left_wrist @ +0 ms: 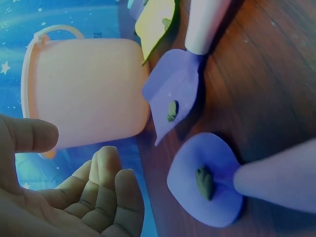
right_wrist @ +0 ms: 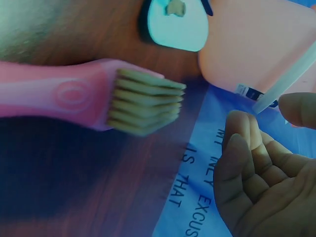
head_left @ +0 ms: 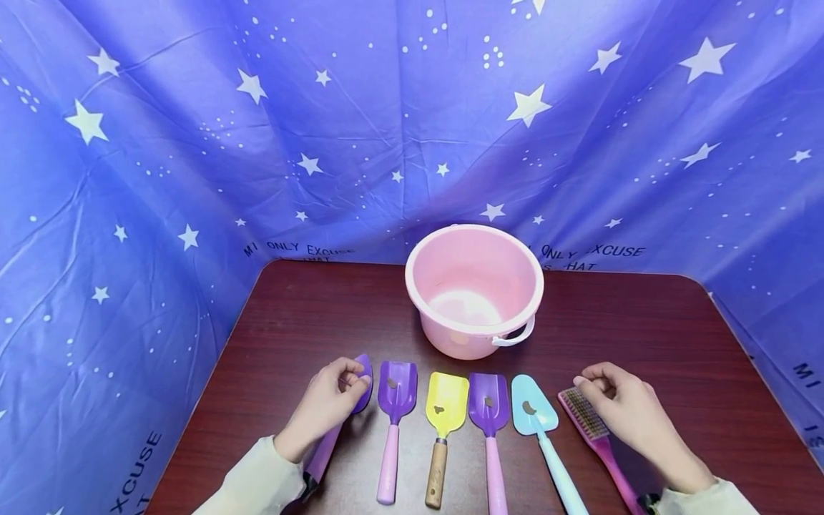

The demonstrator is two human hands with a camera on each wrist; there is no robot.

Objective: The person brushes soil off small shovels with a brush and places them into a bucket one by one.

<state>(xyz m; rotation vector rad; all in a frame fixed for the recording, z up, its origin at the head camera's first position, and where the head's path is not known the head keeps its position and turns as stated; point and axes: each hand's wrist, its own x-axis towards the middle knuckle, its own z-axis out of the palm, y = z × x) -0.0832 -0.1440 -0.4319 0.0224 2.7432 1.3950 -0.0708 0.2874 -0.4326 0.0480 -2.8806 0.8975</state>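
Note:
My left hand [head_left: 322, 408] hovers over a purple round-headed scoop [head_left: 365, 363], fingers loosely bent, holding nothing. In the left wrist view that scoop's head [left_wrist: 223, 155] carries a small dark lump [left_wrist: 204, 182]. My right hand [head_left: 634, 415] hangs above a pink-handled brush [head_left: 607, 454] with tan bristles [right_wrist: 143, 101]; it too holds nothing. Between the hands lie a purple shovel [head_left: 405, 375], a yellow shovel [head_left: 450, 393] with a wooden handle, a second purple shovel [head_left: 479, 393] and a light blue trowel [head_left: 543, 415], each with a small brownish lump on its blade.
A pink bucket [head_left: 444, 336] stands behind the row of tools, its white handle [head_left: 515, 339] hanging at the front right. The dark red wooden table [head_left: 309, 307] ends at a blue curtain [head_left: 360, 129] printed with white stars.

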